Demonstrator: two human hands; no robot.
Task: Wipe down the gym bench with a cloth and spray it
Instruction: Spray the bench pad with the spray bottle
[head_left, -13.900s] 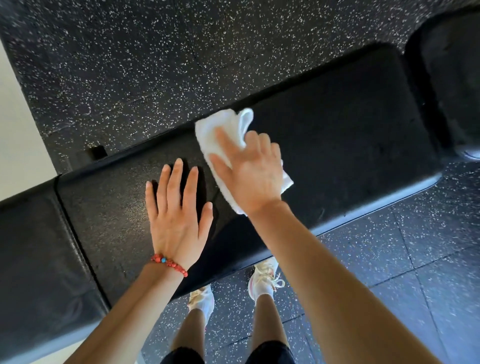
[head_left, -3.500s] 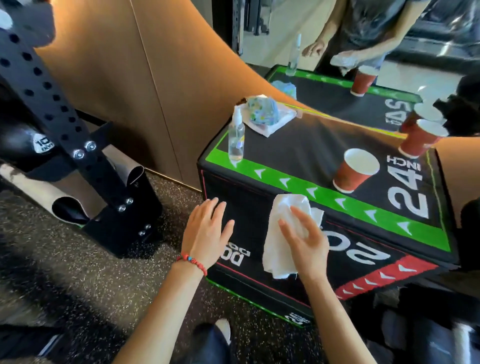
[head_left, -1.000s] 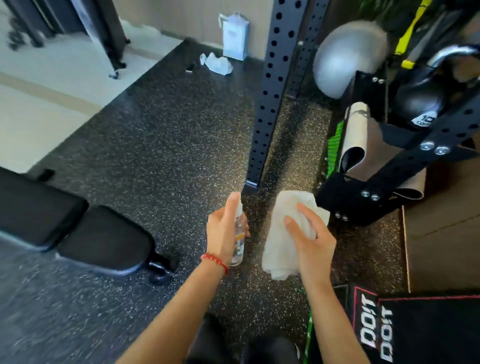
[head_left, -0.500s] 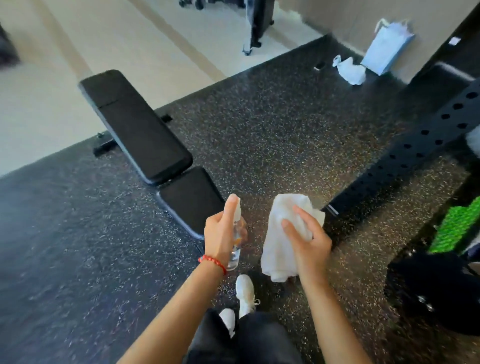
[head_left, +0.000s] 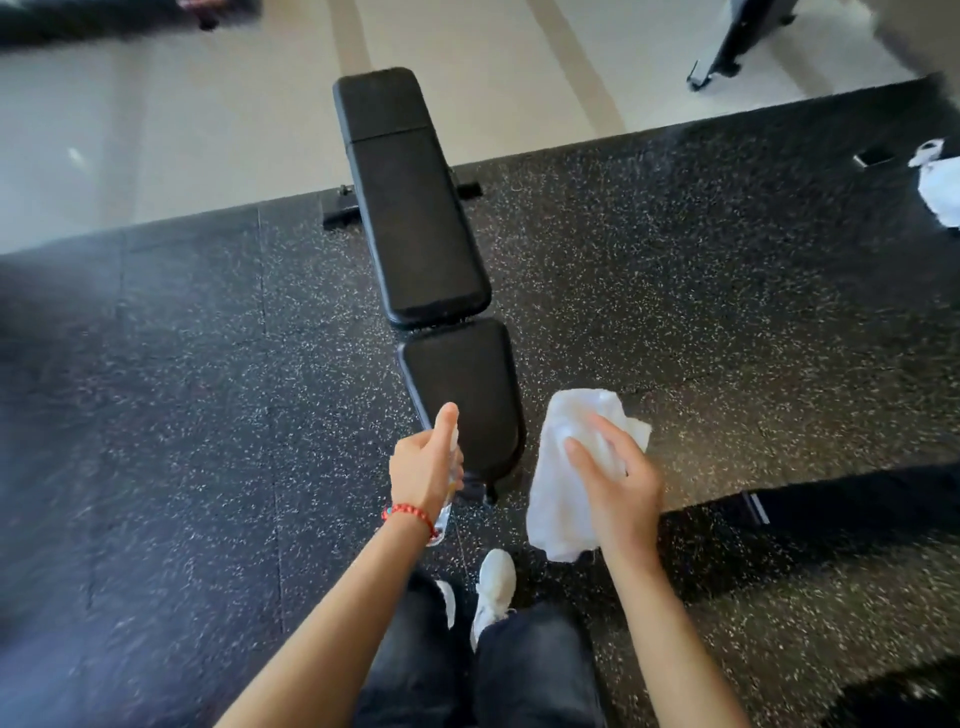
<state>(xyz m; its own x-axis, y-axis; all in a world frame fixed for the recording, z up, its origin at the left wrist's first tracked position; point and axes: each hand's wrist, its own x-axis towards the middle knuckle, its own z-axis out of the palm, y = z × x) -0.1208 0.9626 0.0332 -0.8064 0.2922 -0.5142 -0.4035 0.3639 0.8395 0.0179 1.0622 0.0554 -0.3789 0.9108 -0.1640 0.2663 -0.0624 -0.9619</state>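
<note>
Looking down from the head camera, I see my left hand clenched around a small clear plastic spray bottle, index finger raised over its top; most of the bottle is hidden behind the fingers and wrist, which wears a red beaded bracelet. My right hand has its grip on a white folded cloth, thumb and fingers pinching it so it hangs down from the palm. The long black padded gym bench lies straight ahead on the black speckled rubber floor, running away from me, its short seat pad nearest. The left grip hovers just over the near left corner of that seat pad; the right grip and cloth are held just beside the pad's right edge, not touching it. My white sneakers and dark trousers show below, near the bench's foot. Another white cloth-like bundle lies far right on the floor, blurred.
</note>
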